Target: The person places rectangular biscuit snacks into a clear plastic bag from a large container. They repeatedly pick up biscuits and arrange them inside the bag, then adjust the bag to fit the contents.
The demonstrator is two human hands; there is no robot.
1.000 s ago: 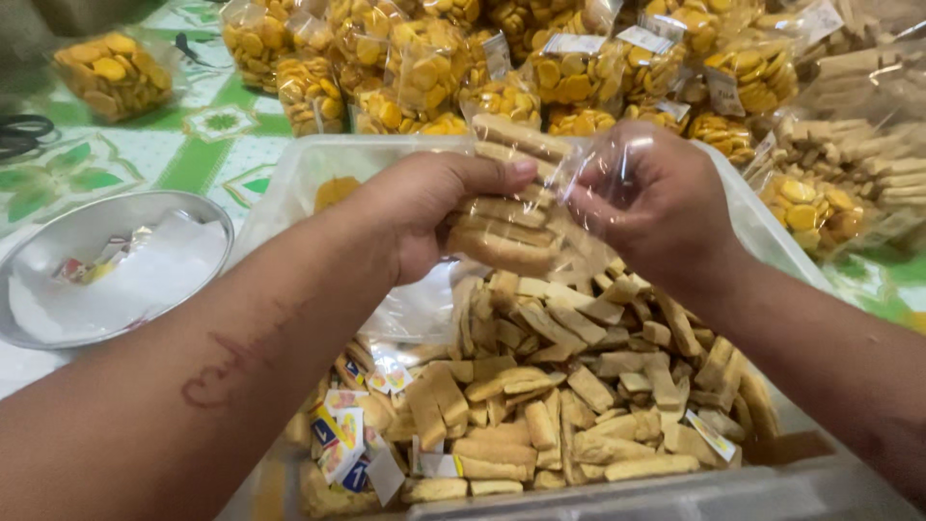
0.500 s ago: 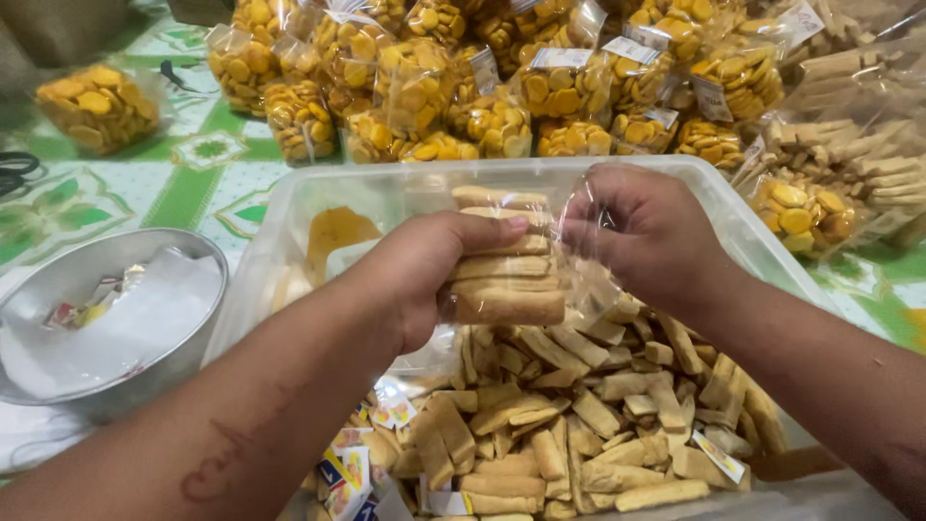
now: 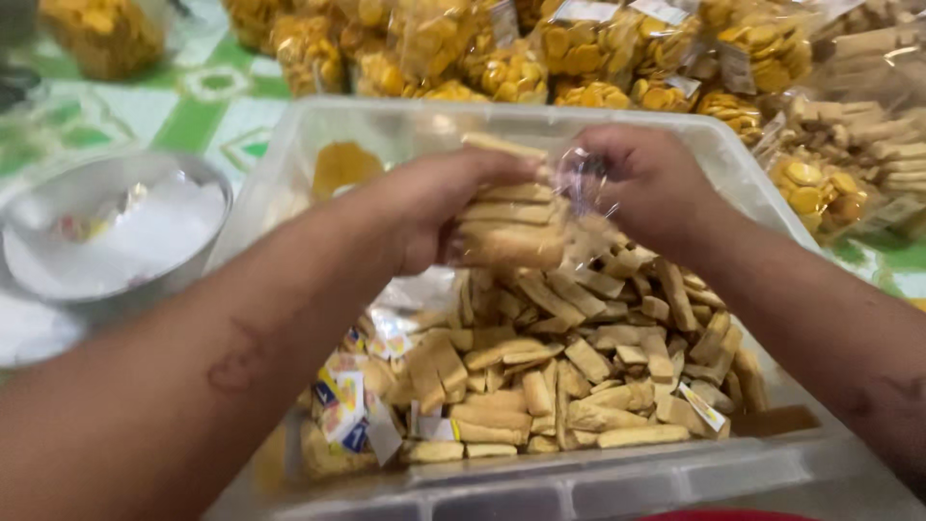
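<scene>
Two bare hands meet over a clear plastic tub [image 3: 743, 207] in the middle of the scene. At the far left, a round grey metal bowl [image 3: 39, 280] stands on the table with the green and white patterned cloth [image 3: 203, 111]; the bowl holds something white and a few small coloured pieces, too blurred to name.

Just right of the bowl, the left hand [image 3: 424, 212] comes in from the near left. Its grip is clenched around a stack of pale brown rectangular biscuit sticks [image 3: 511, 227], with the fingers on top and at the left side of the stack. The stack is held above the tub, near its far wall, and part of it is inside a thin clear plastic bag [image 3: 588, 207].

To the right of the stack, the right hand [image 3: 656, 188] pinches the crumpled edge of this bag; its grip is closed on the plastic.

Below both hands, the tub is full of loose biscuit sticks [image 3: 569, 357] of the same kind. At its near left corner lie small yellow, white and blue paper labels [image 3: 342, 400].

Along the far side of the table, many clear bags of round yellow biscuits [image 3: 511, 68] stand in rows. At the far right lie bags of pale stick biscuits [image 3: 878, 145].
</scene>
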